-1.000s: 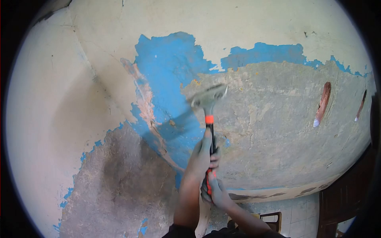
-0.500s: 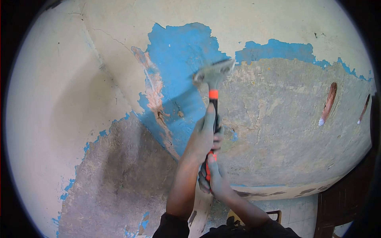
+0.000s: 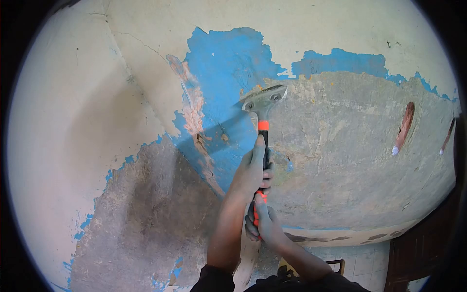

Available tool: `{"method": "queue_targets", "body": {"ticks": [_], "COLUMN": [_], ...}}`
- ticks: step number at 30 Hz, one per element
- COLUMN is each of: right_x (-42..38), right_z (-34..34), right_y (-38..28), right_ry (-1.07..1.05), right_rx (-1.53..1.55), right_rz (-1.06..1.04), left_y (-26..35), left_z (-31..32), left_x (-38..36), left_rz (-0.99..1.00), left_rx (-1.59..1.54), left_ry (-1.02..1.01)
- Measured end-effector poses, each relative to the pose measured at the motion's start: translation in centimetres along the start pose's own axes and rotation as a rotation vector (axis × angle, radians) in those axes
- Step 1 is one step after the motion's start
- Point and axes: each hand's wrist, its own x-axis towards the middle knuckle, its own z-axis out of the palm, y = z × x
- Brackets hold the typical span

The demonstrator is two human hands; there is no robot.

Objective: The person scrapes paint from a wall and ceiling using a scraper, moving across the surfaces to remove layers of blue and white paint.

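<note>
A long-handled paint scraper [image 3: 263, 126] with a wide metal head and a black and orange handle stands almost upright before the wall. My left hand [image 3: 253, 168] wraps the upper handle, thumb pointing up along it. Lower down, my right hand [image 3: 264, 221] is closed around the orange grip end. The scraper's blade lies over the border between the blue paint patch [image 3: 228, 63] and the bare grey plaster [image 3: 335, 146]. Dust coats both hands.
Cream paint [image 3: 97, 63] surrounds the stripped areas, with a crack running down at the left. Two reddish gouges [image 3: 404, 127] mark the plaster at right. Below are a tiled surface [image 3: 362, 263] and dark brown woodwork [image 3: 413, 248]. A pinkish damaged strip [image 3: 193, 109] runs down the corner.
The scraper head has moved down a little along the wall, both hands keeping their hold. The view has shifted slightly.
</note>
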Motion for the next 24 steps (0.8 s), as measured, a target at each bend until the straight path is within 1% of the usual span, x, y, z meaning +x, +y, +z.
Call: {"method": "queue_targets", "body": {"ticks": [2,5,8,12,15,18,20,21,24], "right_x": [0.4,0.0,0.1,0.2,-0.3,-0.1,0.3,0.6,0.7], "right_z": [0.7,0.9,0.1,1.1,0.3,0.1,0.7,1.0,1.5], "right_y": [0.1,0.1,-0.6,-0.6,-0.3,-0.4,-1.8,-1.5,0.7], "right_ry": [-0.009,0.014,-0.015,-0.017,0.012,0.013,-0.003,0.007,0.030], "right_rx": [-0.012,0.004,-0.030,-0.008,-0.008,-0.017,-0.007,0.004,0.060], "right_rz": [-0.030,0.051,0.031,0.024,0.063,0.089,0.103,0.083,0.049], "left_y": [0.7,-0.3,0.5,0.9,-1.1,-0.3,0.6,1.1,-0.1], "left_z": [-0.1,-0.6,-0.3,-0.5,-0.5,-0.2,-0.5,-0.7,-1.5], "left_x": [-0.4,-0.9,-0.4,-0.5,-0.5,0.5,0.0,-0.2,-0.3], "left_rz": [-0.010,-0.021,-0.001,0.018,-0.024,0.064,0.015,0.000,0.002], "left_rx": [0.010,-0.009,-0.024,-0.025,-0.034,-0.064,-0.042,-0.029,0.052], "left_ry": [0.026,0.040,0.022,0.024,0.075,0.055,0.035,0.025,0.028]}}
